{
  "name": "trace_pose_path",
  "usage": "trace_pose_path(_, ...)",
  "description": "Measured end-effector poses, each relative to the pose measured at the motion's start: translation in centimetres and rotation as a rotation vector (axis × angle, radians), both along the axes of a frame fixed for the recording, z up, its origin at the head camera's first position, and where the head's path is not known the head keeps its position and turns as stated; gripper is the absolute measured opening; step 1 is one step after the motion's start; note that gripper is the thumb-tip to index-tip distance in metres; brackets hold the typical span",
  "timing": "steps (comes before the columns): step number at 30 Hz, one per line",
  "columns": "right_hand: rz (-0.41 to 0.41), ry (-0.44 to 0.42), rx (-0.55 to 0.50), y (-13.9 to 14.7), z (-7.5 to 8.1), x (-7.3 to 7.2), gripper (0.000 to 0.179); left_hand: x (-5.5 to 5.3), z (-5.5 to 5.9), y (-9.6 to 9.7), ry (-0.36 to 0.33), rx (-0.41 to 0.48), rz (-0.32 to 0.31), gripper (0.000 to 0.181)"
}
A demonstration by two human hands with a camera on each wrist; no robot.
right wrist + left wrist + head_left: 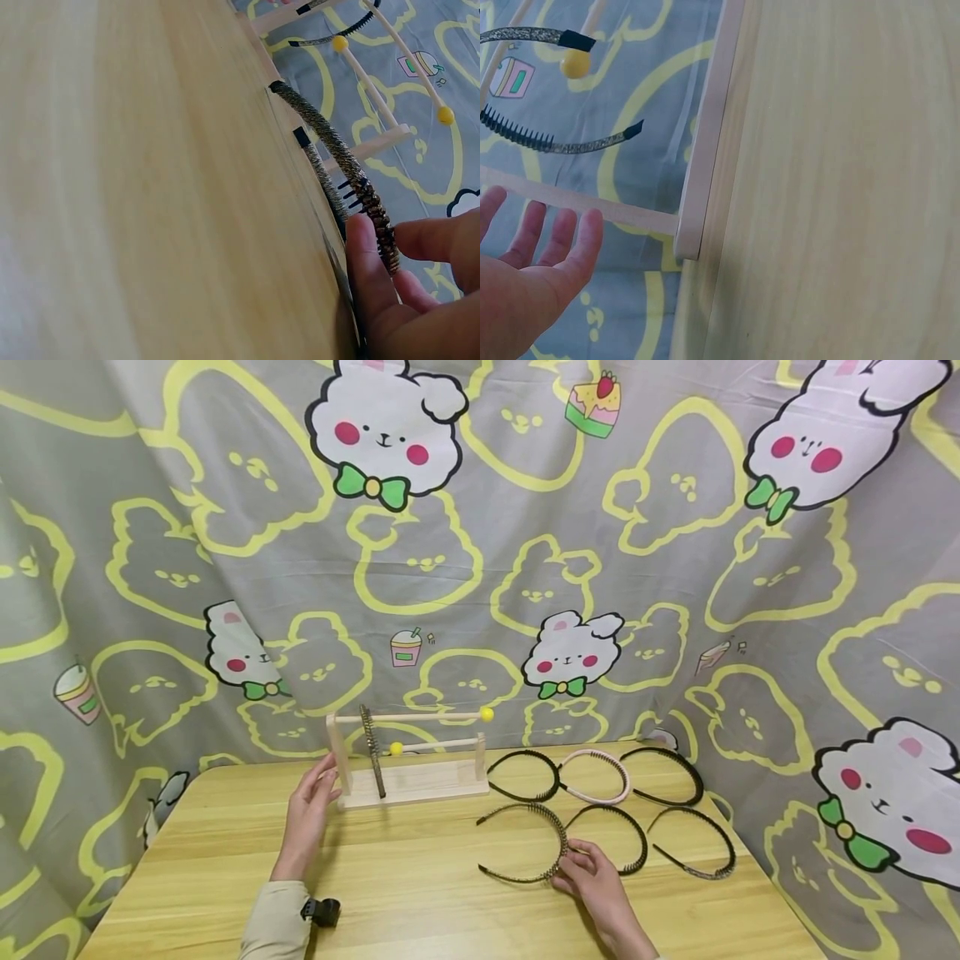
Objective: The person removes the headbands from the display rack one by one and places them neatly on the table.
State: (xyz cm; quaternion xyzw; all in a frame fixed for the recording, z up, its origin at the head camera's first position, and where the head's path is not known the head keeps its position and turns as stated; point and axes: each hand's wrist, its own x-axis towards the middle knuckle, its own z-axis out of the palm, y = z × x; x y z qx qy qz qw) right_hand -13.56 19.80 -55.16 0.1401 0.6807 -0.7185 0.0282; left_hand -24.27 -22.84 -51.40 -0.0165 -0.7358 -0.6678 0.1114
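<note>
My right hand (596, 889) pinches a brown glittery toothed headband (527, 807) at its curved middle, its two ends pointing left toward the rack. In the right wrist view, thumb and fingers lie on either side of this headband (330, 135). My left hand (306, 814) is beside the left post of a wooden rack (431, 787), fingertips right at the post. Its fingers are slightly bent and hold nothing in the left wrist view. A similar dark glittery headband (372, 745) hangs on the rack's upper rod, which ends in a yellow ball (487, 715).
Several more headbands lie in two rows at the right: a black one (501, 762), a pink one (626, 777), and other dark ones such as this patterned one (708, 872). A shorter rod with a yellow ball (396, 748) points left. A patterned curtain (450, 635) hangs behind the table (420, 893).
</note>
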Motion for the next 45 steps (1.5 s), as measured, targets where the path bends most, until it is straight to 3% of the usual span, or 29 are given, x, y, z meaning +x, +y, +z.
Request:
trace_pose_path(11, 0.018, -0.028, 0.078, 0.2, 0.3, 0.2, 0.05, 0.1, 0.0, 0.0, -0.017, -0.006, -0.005, 0.053)
trace_pose_path(29, -0.066, 0.0, 0.194, -0.5, 1.3, 0.3, 0.043, 0.0, 0.0, -0.1, -0.026, 0.01, -0.009, 0.053)
trace_pose_path(36, -0.023, 0.117, 0.19, -2.4, 3.2, -0.9, 0.042, -0.1, -0.1, -0.2, -0.026, 0.006, -0.02, 0.053)
trace_pose_path(45, 0.036, 0.278, 0.171, -6.0, 6.2, -3.3, 0.038, -0.2, -0.2, -0.2, -0.02, 0.009, -0.009, 0.051)
